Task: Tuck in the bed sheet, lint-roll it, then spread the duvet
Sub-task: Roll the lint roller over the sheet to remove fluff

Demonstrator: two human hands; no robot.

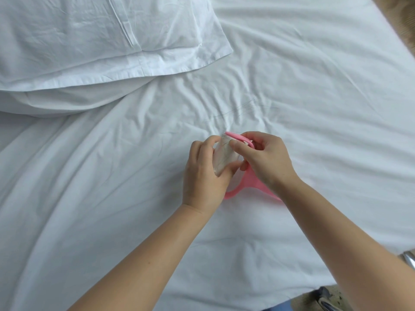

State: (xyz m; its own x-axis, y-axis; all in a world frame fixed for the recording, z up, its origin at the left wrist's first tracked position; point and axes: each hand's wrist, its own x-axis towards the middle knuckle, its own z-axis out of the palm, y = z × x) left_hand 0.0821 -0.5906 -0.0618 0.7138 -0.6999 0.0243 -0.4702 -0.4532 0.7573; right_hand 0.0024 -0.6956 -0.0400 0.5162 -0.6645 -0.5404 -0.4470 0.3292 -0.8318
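A pink lint roller (249,184) is held above the wrinkled white bed sheet (125,176) near the middle of the view. My left hand (205,173) grips the roller's whitish sticky drum (225,157) from the left. My right hand (267,160) curls round the pink frame at the drum's top, its thumb pressing on the drum's paper. The pink loop handle sticks out below both hands and is partly hidden by my right wrist. A long thin hair (233,112) lies on the sheet just beyond the hands. No duvet is in view.
Two stacked white pillows (107,41) lie at the upper left. The bed's right edge runs diagonally at the far right, with brownish floor (402,10) past it. At the bottom right the sheet's near edge meets a metal part (408,259).
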